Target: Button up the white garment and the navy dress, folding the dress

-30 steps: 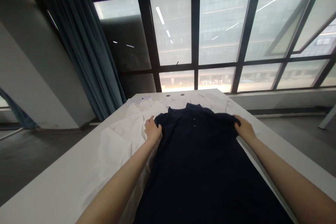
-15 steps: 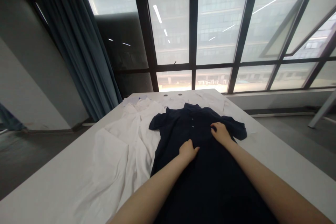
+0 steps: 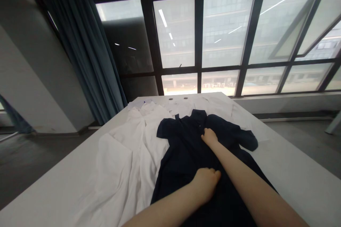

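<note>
A navy short-sleeved dress (image 3: 181,159) lies front up, with its collar at the far end and its lower part running out of the bottom of the view. High on the chest, just below the collar, my right hand (image 3: 210,137) pinches the cloth at the front opening. Lower down and nearer to me, my left hand (image 3: 207,181) is closed on the front of the same dress. Cloth between the two hands looks pulled into folds. The fingertips of my left hand are partly hidden.
A white long garment (image 3: 119,163) lies spread to the left of the dress. More white cloth (image 3: 218,104) lies behind the collar. Everything rests on a white table (image 3: 295,181), with two dark round spots near its far edge. Windows and a blue curtain (image 3: 98,67) stand beyond.
My right hand has moved left to the front opening below the collar. My left hand has come nearer to me and right. The dress's upper part has become creased and shifted, its collar skewed.
</note>
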The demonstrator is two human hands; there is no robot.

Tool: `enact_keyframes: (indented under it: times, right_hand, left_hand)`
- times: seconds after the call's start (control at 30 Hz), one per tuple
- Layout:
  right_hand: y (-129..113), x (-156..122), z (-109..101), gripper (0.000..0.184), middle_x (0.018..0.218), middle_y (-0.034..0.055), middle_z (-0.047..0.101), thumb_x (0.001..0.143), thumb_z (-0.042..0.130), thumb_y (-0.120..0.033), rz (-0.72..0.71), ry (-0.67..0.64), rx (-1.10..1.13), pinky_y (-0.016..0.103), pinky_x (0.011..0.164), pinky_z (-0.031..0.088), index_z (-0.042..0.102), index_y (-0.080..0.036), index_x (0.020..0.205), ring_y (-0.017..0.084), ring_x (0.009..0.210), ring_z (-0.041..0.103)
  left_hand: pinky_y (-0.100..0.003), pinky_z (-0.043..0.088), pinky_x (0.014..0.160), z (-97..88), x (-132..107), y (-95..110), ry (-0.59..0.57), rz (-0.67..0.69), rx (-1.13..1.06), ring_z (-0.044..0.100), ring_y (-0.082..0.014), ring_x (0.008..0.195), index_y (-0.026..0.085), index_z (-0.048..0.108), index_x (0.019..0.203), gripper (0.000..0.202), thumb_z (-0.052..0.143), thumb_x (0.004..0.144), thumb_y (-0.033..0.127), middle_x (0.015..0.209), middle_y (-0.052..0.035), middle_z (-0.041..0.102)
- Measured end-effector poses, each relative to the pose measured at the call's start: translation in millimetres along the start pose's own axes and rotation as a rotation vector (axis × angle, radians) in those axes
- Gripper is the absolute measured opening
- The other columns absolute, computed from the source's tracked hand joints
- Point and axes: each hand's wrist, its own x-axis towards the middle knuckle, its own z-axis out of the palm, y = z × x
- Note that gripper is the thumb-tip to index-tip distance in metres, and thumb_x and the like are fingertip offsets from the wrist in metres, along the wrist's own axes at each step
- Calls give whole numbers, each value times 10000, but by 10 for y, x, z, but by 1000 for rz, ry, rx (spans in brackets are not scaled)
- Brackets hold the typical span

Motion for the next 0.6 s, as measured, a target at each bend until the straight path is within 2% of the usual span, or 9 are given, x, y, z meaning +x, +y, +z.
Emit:
enact_keyframes:
  times: [0.07, 0.17, 0.3, 0.37, 0.43, 0.5, 0.6]
  right_hand:
    - [8, -15, -30, 200, 835, 165, 594, 695, 472, -154, -15, 6, 15, 313, 660, 407, 598, -83, 832, 246, 793, 570]
    - [4, -70, -136, 256, 853, 147, 609, 751, 379, -147, -58, 47, 58, 299, 701, 408, 591, -97, 887, 220, 826, 570]
    - [-19, -290, -370, 300, 948, 74, 605, 787, 325, -177, -154, 102, 148, 242, 782, 393, 544, -144, 990, 152, 893, 549]
    - [-43, -518, -488, 285, 936, 56, 604, 778, 336, -188, -241, 127, 252, 239, 788, 397, 548, -153, 964, 142, 873, 548]
    - [-83, -825, -584, 257, 898, 55, 598, 756, 360, -187, -337, 153, 359, 259, 782, 404, 559, -157, 917, 152, 845, 544]
    - [-134, -1172, -645, 228, 855, 51, 586, 733, 381, -168, -390, 156, 389, 271, 771, 405, 563, -170, 870, 160, 822, 533]
    - [-192, -1649, -667, 185, 793, 42, 567, 707, 402, -142, -396, 94, 285, 261, 739, 394, 565, -186, 783, 163, 797, 511]
  left_hand:
    - [-275, 413, 568, 12, -38, -3, 33, -4, -72, 561, -202, 689, 177, 490, 871, 210, 446, 673, 122, 815, -68, 591]
    - [-252, 402, 562, -32, -61, -84, 168, -75, -306, 547, -173, 673, 204, 478, 916, 205, 468, 712, 214, 777, -29, 584]
    - [-239, 393, 603, -192, -17, -273, 534, -271, -635, 512, -130, 652, 194, 500, 870, 151, 405, 771, 257, 713, -8, 552]
    - [-239, 395, 643, -274, 18, -380, 712, -371, -805, 514, -128, 716, 178, 515, 852, 161, 395, 776, 255, 780, -26, 556]
    - [-232, 400, 642, -327, 42, -463, 815, -465, -991, 516, -132, 774, 171, 519, 878, 184, 406, 771, 270, 855, -44, 554]
    - [-216, 403, 598, -338, 44, -492, 848, -545, -1168, 519, -129, 778, 175, 509, 909, 213, 423, 766, 306, 891, -49, 540]
    - [-194, 384, 505, -266, 5, -424, 772, -683, -1375, 509, -100, 645, 179, 480, 905, 269, 500, 721, 374, 804, -24, 514]
